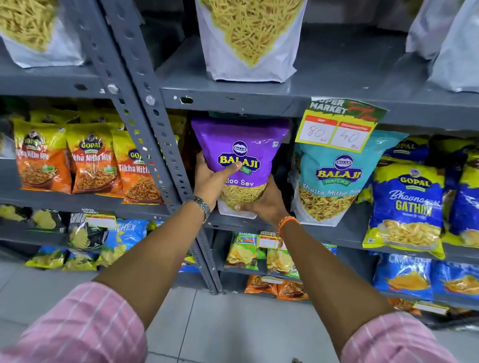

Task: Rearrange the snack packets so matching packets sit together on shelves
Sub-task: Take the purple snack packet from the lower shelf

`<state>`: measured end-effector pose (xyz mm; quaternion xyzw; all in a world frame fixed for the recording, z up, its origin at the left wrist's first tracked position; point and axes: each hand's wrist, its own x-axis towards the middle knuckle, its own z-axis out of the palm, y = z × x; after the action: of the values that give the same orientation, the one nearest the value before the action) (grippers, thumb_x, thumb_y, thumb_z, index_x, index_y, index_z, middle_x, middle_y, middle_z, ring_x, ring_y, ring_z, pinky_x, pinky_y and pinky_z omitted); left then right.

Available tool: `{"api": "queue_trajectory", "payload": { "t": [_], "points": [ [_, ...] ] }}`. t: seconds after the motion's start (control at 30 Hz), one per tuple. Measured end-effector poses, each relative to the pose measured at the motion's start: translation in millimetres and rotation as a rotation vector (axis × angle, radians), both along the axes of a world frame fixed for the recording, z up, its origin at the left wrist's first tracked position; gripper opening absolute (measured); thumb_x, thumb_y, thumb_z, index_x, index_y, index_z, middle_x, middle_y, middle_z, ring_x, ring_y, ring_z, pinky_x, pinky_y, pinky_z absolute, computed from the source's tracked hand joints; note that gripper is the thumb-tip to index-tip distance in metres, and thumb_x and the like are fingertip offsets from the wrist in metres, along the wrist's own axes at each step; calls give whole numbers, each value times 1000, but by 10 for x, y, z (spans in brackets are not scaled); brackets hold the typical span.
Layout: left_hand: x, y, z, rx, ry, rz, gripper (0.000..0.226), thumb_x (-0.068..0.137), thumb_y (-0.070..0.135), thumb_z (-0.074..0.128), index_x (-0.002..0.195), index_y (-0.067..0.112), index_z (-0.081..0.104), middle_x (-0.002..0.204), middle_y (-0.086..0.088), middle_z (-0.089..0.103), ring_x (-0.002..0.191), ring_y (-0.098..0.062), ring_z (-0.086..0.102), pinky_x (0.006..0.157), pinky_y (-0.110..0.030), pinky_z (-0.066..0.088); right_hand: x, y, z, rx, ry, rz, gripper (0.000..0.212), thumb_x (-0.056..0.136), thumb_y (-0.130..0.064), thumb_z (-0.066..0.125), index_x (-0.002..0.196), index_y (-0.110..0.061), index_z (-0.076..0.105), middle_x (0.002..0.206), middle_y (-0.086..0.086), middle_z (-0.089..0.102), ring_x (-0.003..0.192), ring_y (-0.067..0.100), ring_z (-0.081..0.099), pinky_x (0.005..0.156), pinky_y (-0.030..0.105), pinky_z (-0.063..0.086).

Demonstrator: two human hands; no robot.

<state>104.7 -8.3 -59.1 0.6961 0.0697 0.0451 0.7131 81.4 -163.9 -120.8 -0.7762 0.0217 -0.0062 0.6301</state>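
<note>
A purple Balaji Aloo Sev packet (pixel 241 143) stands upright at the left end of the middle grey shelf (pixel 340 235). My left hand (pixel 209 180) grips its left side, thumb across the front. My right hand (pixel 267 203) holds its lower right corner from below. Right beside it stands a teal Balaji Khatta Mitha packet (pixel 334 182). Further right are blue and yellow Gopal Gathiya packets (pixel 407 205). In the left bay, orange Gopal Tikha Mitha Mix packets (pixel 91 161) sit in a row.
A slanted grey perforated upright (pixel 152 139) divides the two bays. A yellow price tag (pixel 337 125) hangs from the shelf above. Large clear sev bags (pixel 250 31) stand on the top shelf. Chip packets (pixel 403 276) fill lower shelves. Grey tiled floor lies below.
</note>
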Motion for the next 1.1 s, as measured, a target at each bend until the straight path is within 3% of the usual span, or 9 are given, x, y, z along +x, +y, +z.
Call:
{"api": "queue_trajectory", "payload": {
  "t": [0.13, 0.33, 0.47, 0.53, 0.67, 0.77, 0.9, 1.0, 1.1],
  "points": [
    [-21, -41, -45, 4, -35, 20, 54, 76, -1, 83, 118, 12, 51, 100, 5, 72, 75, 8, 72, 68, -16, 58, 53, 16, -66, 98, -27, 26, 118, 38, -8, 102, 141, -17, 46, 133, 7, 69, 124, 26, 66, 103, 51, 54],
    [-206, -28, -73, 56, -107, 66, 56, 74, 4, 87, 121, 3, 56, 107, -4, 74, 83, 0, 74, 76, -25, 62, -63, 9, -16, 54, 8, -52, 99, 42, 4, 98, 130, -7, 56, 116, 5, 74, 100, 14, 72, 90, 34, 58],
    [-463, 10, -107, 77, -144, 69, 62, 67, 22, 91, 118, 11, 59, 111, -8, 76, 97, -16, 76, 82, -35, 63, -314, -19, 8, 57, 28, -42, 97, 41, 2, 100, 128, -6, 58, 116, 7, 75, 104, 17, 73, 88, 29, 60],
    [-650, 29, -71, 89, -178, 44, 61, 71, 19, 90, 122, 7, 59, 113, -10, 76, 100, -19, 77, 83, -35, 64, -512, -12, 62, 66, 18, -35, 96, 41, 1, 100, 127, -6, 59, 115, 6, 76, 103, 12, 73, 85, 25, 59],
    [-1018, 131, 63, 114, -249, -10, 51, 74, 15, 88, 117, 16, 61, 104, 7, 77, 94, -8, 76, 79, -27, 61, -969, 5, 243, 112, -12, -39, 93, 42, 5, 99, 126, -5, 60, 114, 5, 76, 100, 6, 74, 83, 24, 59],
    [-1289, 195, 277, 109, -291, -38, 61, 69, 26, 92, 120, 15, 61, 105, 8, 77, 94, -8, 75, 79, -27, 60, -1317, -3, 475, 128, -48, -32, 92, 41, 1, 100, 124, -11, 62, 115, 6, 77, 107, 20, 74, 90, 41, 62],
    [-1622, 151, 729, 60, -404, -66, 67, 67, 36, 88, 124, 19, 57, 109, 8, 76, 97, -10, 76, 79, -27, 61, -1747, -71, 1014, 119, -102, -21, 89, 43, 0, 100, 122, -17, 64, 112, 4, 78, 104, 23, 75, 86, 45, 63],
    [-1762, 28, 1204, 48, -507, -61, 61, 66, 41, 86, 118, 30, 56, 107, 17, 76, 95, -4, 75, 78, -22, 59, -1940, -210, 1487, 134, -145, -1, 82, 47, 8, 97, 120, -8, 64, 107, 9, 80, 100, 24, 77, 81, 39, 64],
    [-1821, -172, 1751, 11, -602, -69, 57, 67, 43, 86, 115, 33, 57, 108, 15, 77, 97, -8, 75, 81, -31, 61, -2014, -415, 1992, 181, -217, -4, 82, 46, 20, 91, 118, -4, 61, 101, 9, 81, 93, 20, 79, 72, 30, 62]
  ]
}}
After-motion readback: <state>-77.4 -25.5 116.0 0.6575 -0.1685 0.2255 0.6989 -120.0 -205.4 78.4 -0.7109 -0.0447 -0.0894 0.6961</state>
